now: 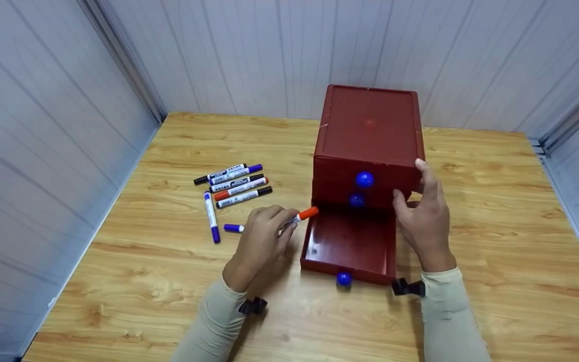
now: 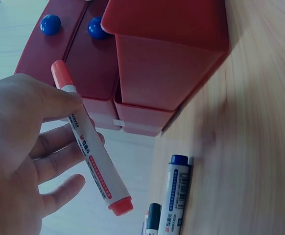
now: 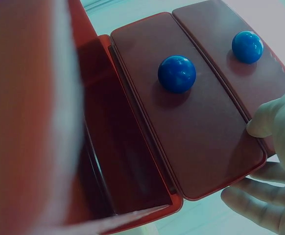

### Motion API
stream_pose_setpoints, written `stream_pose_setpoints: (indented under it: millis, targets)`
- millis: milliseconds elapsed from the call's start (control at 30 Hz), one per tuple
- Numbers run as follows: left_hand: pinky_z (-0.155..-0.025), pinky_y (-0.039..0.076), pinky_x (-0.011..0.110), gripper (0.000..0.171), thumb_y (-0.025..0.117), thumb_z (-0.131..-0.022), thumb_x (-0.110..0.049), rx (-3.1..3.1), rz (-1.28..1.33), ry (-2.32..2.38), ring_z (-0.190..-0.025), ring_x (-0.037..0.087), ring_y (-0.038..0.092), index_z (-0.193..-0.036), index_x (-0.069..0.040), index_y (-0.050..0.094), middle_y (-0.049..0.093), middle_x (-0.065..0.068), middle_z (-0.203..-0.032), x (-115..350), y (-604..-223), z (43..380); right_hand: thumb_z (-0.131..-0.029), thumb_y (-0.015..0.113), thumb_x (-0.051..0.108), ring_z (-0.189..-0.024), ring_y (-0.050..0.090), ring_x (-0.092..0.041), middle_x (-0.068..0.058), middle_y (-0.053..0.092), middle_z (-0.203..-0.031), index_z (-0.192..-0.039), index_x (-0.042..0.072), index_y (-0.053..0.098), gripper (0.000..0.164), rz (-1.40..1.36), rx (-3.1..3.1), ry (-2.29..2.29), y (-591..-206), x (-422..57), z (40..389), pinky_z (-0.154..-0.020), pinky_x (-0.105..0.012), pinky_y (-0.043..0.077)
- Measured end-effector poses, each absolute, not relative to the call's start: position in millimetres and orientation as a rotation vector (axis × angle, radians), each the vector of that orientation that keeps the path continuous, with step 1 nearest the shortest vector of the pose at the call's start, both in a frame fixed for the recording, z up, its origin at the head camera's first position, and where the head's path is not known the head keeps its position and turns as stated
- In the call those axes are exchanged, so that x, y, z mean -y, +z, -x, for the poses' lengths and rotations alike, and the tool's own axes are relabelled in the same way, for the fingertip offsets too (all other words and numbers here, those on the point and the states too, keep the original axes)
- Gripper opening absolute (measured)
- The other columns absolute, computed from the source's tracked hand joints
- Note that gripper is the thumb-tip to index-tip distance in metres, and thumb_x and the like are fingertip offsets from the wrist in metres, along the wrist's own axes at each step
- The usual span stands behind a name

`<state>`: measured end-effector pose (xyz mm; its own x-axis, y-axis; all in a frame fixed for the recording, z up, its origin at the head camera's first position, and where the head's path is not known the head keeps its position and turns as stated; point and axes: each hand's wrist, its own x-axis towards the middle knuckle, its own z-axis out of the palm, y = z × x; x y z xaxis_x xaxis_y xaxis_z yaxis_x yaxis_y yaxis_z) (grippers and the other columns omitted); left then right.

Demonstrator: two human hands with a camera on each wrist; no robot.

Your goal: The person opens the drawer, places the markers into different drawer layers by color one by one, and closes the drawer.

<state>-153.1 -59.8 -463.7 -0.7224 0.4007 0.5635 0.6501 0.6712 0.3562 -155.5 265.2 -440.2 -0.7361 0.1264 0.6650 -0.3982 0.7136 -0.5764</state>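
My left hand (image 1: 264, 236) pinches a white marker with orange-red caps (image 2: 99, 159) between thumb and fingers. The marker's upper cap overlaps the left edge of the pulled-out bottom drawer (image 1: 350, 246) in the head view. A dark red drawer cabinet (image 1: 370, 125) with blue round knobs stands upright; its upper two drawers are closed. My right hand (image 1: 425, 221) holds the cabinet's right front edge, the thumb on the front and the other fingers along the side. No marker shows inside the bottom drawer. A purple-capped marker (image 1: 233, 228) lies partly hidden behind my left hand.
Several black-, purple- and red-capped markers (image 1: 244, 197) lie in a loose row left of the cabinet. One purple-capped marker (image 1: 211, 216) lies crosswise in front of them. The wooden table (image 1: 133, 281) is bordered by pale panel walls (image 1: 249, 55) at the back and sides.
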Motion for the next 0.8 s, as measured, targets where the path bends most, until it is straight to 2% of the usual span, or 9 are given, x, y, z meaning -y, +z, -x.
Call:
stream_pose_setpoints:
  millis: [167,467,667,800]
  targets:
    - [-0.085,0.049,0.042,0.020,0.074,-0.090,-0.014,2.410,0.861,-0.786,-0.085,0.018,0.064,-0.110,-0.014,0.075,0.069,-0.001,-0.093,57.5,-463.1,151.2,-0.089,0.073,0.007,-0.095,0.067,-0.034,-0.018,0.056,-0.130,-0.149,0.018,0.038,0.071,-0.196,2.205,0.973,-440.6,-263.8,155.9,-0.072,-0.003,0.042]
    - [-0.095,0.044,0.046,0.019,0.075,-0.091,-0.014,2.317,0.948,-0.834,-0.098,0.022,0.063,-0.110,-0.013,0.076,0.069,0.002,-0.102,45.6,-465.3,148.9,-0.091,0.069,0.007,-0.095,0.068,-0.032,-0.019,0.056,-0.130,-0.150,0.019,0.037,0.068,-0.214,2.213,0.949,-440.5,-265.0,156.1,-0.072,-0.003,0.043]
    - [-0.095,0.043,0.044,0.018,0.074,-0.092,-0.016,2.314,0.974,-0.872,-0.099,0.021,0.062,-0.109,-0.014,0.076,0.069,0.001,-0.103,33.9,-465.9,146.3,-0.091,0.069,0.008,-0.094,0.068,-0.031,-0.019,0.055,-0.131,-0.150,0.019,0.037,0.068,-0.208,2.213,0.932,-440.7,-265.1,155.9,-0.071,-0.007,0.046]
    - [-0.094,0.043,0.042,0.015,0.073,-0.093,-0.015,2.301,1.007,-0.881,-0.100,0.022,0.062,-0.107,-0.013,0.076,0.069,0.001,-0.103,27.1,-463.0,144.2,-0.091,0.069,0.007,-0.093,0.067,-0.031,-0.019,0.056,-0.130,-0.150,0.018,0.037,0.069,-0.210,2.207,0.937,-440.9,-265.4,156.1,-0.071,-0.005,0.044]
